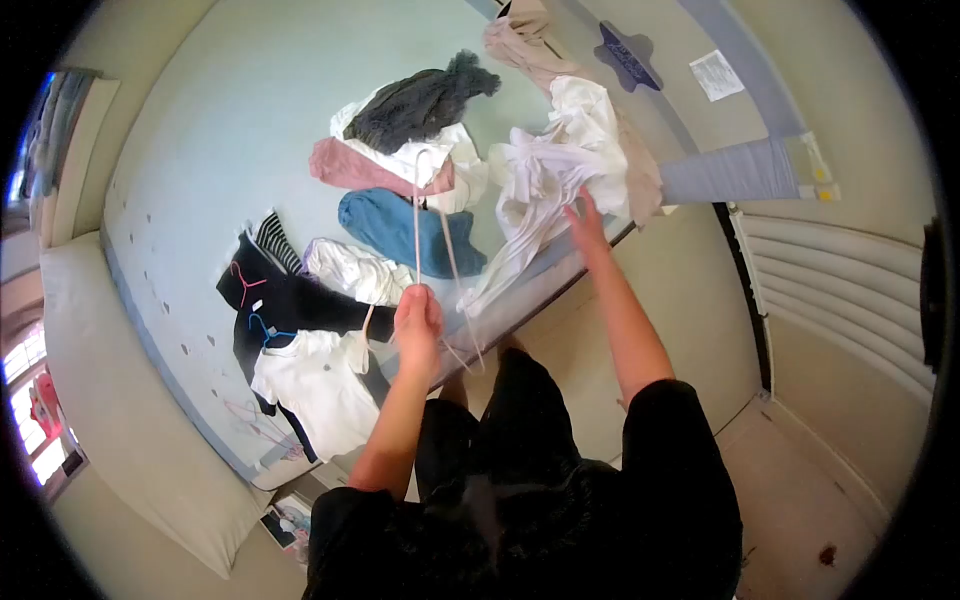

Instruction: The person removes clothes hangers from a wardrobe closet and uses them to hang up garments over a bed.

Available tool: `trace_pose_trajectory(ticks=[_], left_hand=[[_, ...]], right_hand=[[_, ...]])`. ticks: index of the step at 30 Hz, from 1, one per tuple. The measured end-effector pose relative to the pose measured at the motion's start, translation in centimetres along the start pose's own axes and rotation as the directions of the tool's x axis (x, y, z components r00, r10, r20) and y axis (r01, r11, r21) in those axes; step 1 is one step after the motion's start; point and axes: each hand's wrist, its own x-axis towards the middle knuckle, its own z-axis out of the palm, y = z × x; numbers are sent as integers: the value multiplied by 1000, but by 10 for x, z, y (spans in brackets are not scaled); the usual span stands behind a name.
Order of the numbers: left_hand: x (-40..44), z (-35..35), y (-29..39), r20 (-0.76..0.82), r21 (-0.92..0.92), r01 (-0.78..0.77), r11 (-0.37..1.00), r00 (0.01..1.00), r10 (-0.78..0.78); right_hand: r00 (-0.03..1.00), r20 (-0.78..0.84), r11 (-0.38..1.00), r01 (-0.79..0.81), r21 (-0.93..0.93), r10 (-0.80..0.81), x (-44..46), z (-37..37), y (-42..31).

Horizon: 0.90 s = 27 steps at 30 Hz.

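Observation:
My left hand [417, 318] is closed around a thin pale clothes hanger [417, 235], held up over the near edge of the bed with its hook pointing away from me. My right hand [590, 225] reaches to a crumpled white garment [540, 180] at the right; its fingers look apart and touch or nearly touch the cloth. Behind the hanger lies a blue garment [395, 232]. Left of my left hand, a white T-shirt [318, 385] lies on a blue hanger [268, 330], over dark clothes [300, 300] with a pink hanger [243, 283].
Farther back on the bed [250, 110] are a dark grey garment [415, 105], a pink garment [350, 165] and a beige one [525, 45]. A crumpled white garment [355, 268] lies near the striped cloth [278, 240]. A ribbed white radiator [840, 260] stands along the right wall.

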Motion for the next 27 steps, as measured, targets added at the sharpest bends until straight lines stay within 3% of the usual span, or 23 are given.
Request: trace_pose_trajectory(ticks=[3,6,9,12,14,16,19,22,25,26,27], left_hand=[[10,6,-15,-56,25,12,1000,998,-11],[17,8,-25,-95,14,34,999,995,-32],[22,7,-29,-97,72,59,996,994,-52],[24,1,-27,-47,83,79,993,996,-75],[28,1,-28,-63,172,30,985,998,-19],[29,4,-22,-53,229,-2,973,998,15],[28,6,-5,-25,248,-23,968,999,30],[18,-3,8,-12,155,4,988,1000,-2],[3,-17,23,-124,116,-72,991,989,86],[0,-29,26,-164,140,-156,978,970,178],[-4,-42,28,-204,168,-236,957,942,268]], right_hand=[[930,166,851,-367,376,328,38,-40,-21],[929,123,885,-370,283,349,74,-39,-10],[906,49,794,-393,464,420,92,-22,-1],[982,34,748,-165,643,187,67,0,-12],[999,53,805,-25,592,-7,24,9,-45],[982,172,804,-39,593,-79,-28,18,-81],[877,303,897,258,358,-373,-103,26,-136],[684,377,781,546,303,-624,-169,44,-176],[519,598,776,543,320,-610,-212,46,-219],[498,581,754,545,367,-644,-223,48,-228],[523,601,797,415,439,-604,-232,52,-230]])
